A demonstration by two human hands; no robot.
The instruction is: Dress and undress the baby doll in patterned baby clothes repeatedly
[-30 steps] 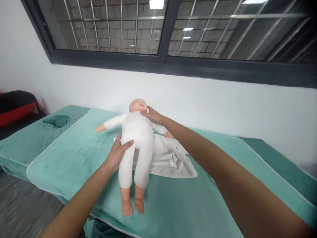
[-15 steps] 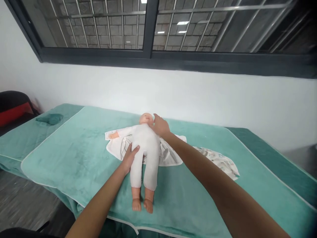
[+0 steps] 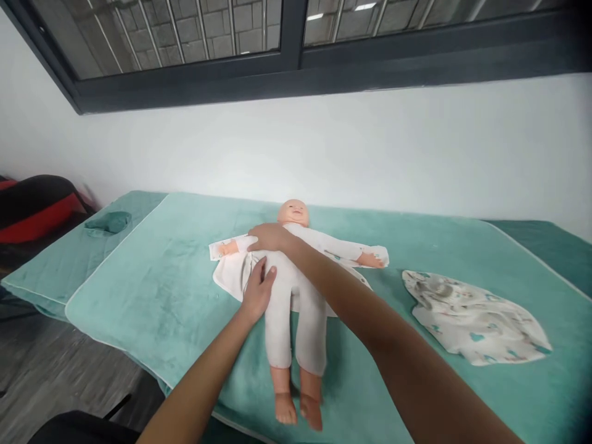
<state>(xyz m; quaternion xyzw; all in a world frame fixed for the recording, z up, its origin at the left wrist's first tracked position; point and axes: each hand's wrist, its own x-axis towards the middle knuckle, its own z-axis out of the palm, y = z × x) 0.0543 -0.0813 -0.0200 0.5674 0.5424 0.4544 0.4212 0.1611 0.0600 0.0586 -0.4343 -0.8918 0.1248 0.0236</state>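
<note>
Currently, the doll (image 3: 283,271) lies face up on the green bed cover (image 3: 161,283), head toward the white wall (image 3: 393,148), bare feet toward the camera, both arms spread outward. Body dressed in white; an opened pale garment (image 3: 227,275) lies spread beneath it, with a sleeve end under each doll hand.

Right hand (image 3: 268,237): forearm crosses above the doll's torso; palm down over the chest and upper arm at picture left. Fingers partly hidden; cannot tell whether they are clamped on anything.

Left hand (image 3: 259,290): beside the doll's hip at picture left, pointing up the body, thumb and forefinger apart.

Surroundings: a patterned white cloth (image 3: 481,320) lies crumpled on the cover at picture right, apart from the doll. Far left, a red-and-black chair (image 3: 41,216) near the bed end. Dark window frame (image 3: 208,77) above the wall, metal bars behind the glass
</note>
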